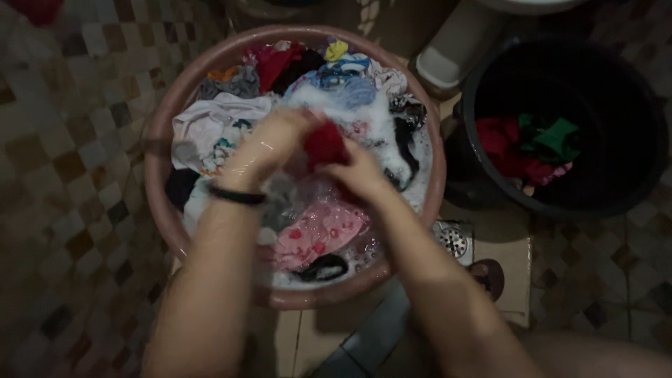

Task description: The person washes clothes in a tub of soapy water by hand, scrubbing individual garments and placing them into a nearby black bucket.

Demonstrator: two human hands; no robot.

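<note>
Tiled in small brown and cream squares, the floor point(77, 154) carried everything you worked over. Nearest you, a metal drain cover point(453, 240) sat in the floor just beside the basin's right edge. Your left hand point(269, 143), with a black band point(236, 195) at the wrist, and your right hand point(360, 173) met above the middle of the round pinkish basin point(159, 175). You had a red cloth point(325, 145) bunched between them, the fingers of both hands closed around it, so it stood up between your palms, above the suds. Under your hands lay a pink patterned garment point(318, 234) in soapy water, with white, grey and blue clothes heaped toward the far rim. Farther right, a black bucket point(630, 175) held red and green clothes point(532, 147), well apart from your hands.
</note>
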